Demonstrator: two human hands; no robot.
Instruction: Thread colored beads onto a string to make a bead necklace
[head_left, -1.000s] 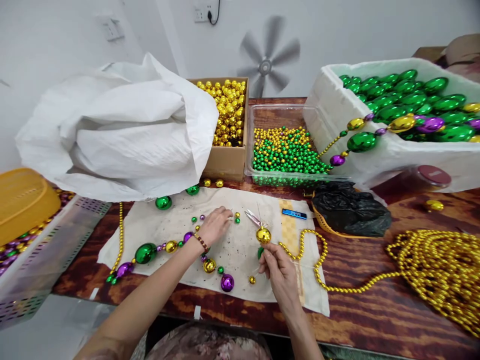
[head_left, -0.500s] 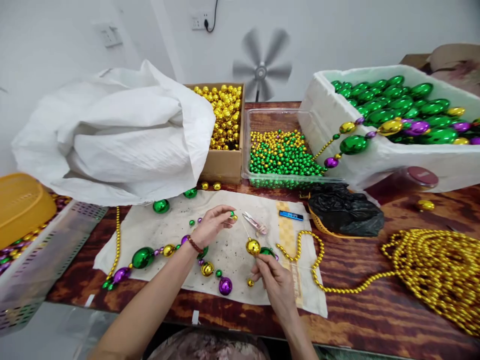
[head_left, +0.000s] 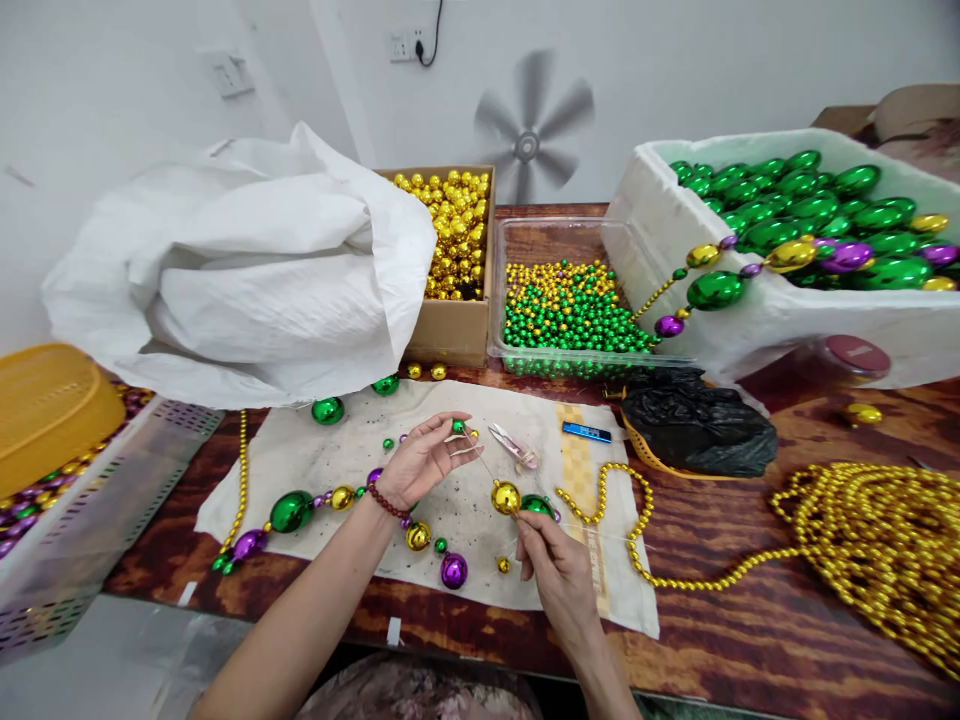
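Note:
My left hand (head_left: 422,458), a dark beaded bracelet at its wrist, pinches a small green bead (head_left: 458,427) between thumb and forefinger; the other fingers are loosely curled. From there a thin string (head_left: 480,456) slants down to a shiny gold bead (head_left: 505,497). At that bead's lower edge, my right hand (head_left: 553,562) grips it with thumb and fingertips. Behind the right fingers lies a green bead (head_left: 537,506), partly hidden. A strung row with a large green bead (head_left: 291,511) and a purple bead (head_left: 454,571) runs beneath my left wrist. Scissors (head_left: 514,447) lie between the hands, farther back.
A pale cloth (head_left: 300,556) covers the work area. Behind it stand a carton (head_left: 450,333) of gold beads, a clear tray (head_left: 555,228) of small beads and a foam box (head_left: 652,230) of green beads. Gold bead strands (head_left: 877,560) pile up at right; a blue cutter (head_left: 586,432) lies nearby.
My left hand has turned so its palm and the green bead show more. The right hand keeps its grip on the gold bead. The whole view has shifted slightly.

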